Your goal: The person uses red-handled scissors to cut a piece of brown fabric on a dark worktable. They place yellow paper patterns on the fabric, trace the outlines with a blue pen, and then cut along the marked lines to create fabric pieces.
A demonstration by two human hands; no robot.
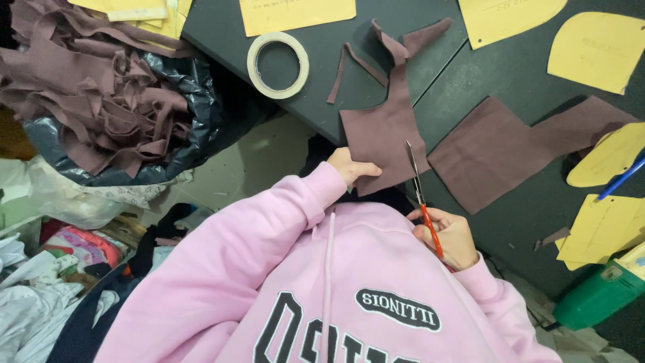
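My left hand (349, 167) pinches the near edge of a mauve fabric piece (386, 134) that lies on the dark table (510, 74) and trails away in a narrow strip. My right hand (449, 236) grips red-handled scissors (420, 191); their blades point away from me along the fabric's right edge. A second, larger mauve piece (497, 151) lies flat just right of the scissors. Both arms wear pink sleeves.
A roll of tape (277, 65) sits on the table's left corner. Yellow paper patterns (594, 50) lie around the table's far and right sides. A black bag of mauve scraps (101, 94) stands at left. A green object (598, 292) sits at lower right.
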